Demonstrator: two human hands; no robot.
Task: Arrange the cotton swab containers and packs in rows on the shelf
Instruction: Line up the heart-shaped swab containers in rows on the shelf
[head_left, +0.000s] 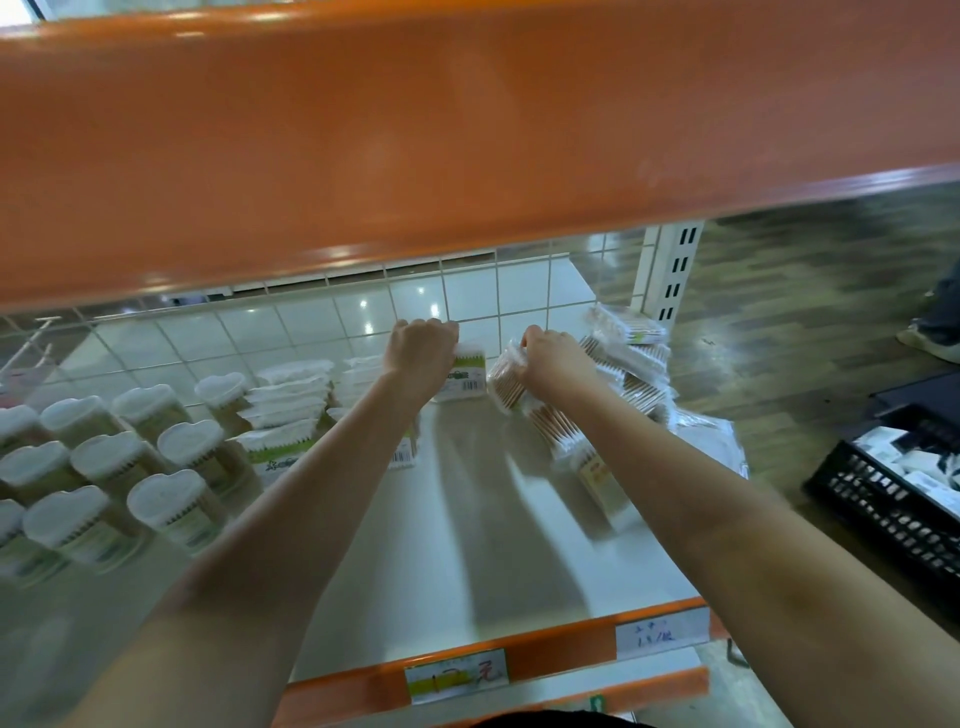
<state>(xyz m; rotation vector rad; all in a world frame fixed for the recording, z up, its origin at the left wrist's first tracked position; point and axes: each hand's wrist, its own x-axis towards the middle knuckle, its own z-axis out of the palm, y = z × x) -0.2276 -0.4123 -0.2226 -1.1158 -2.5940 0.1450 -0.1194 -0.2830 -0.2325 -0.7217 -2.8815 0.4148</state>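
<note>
Both arms reach deep onto the white shelf. My left hand grips the top of an upright cotton swab pack with a green label near the back grid. Beside it, my right hand holds a clear pack of wooden-stick swabs. More clear swab packs lie in a loose heap at the back right, and one lies flat under my right forearm. Heart-lidded swab containers stand in rows on the left. Green-labelled packs stand in a row beside them.
An orange shelf overhangs the top of the view. Price tags sit on the orange front rail. A black crate with white items stands on the floor at right. A person's shoe shows at the far right.
</note>
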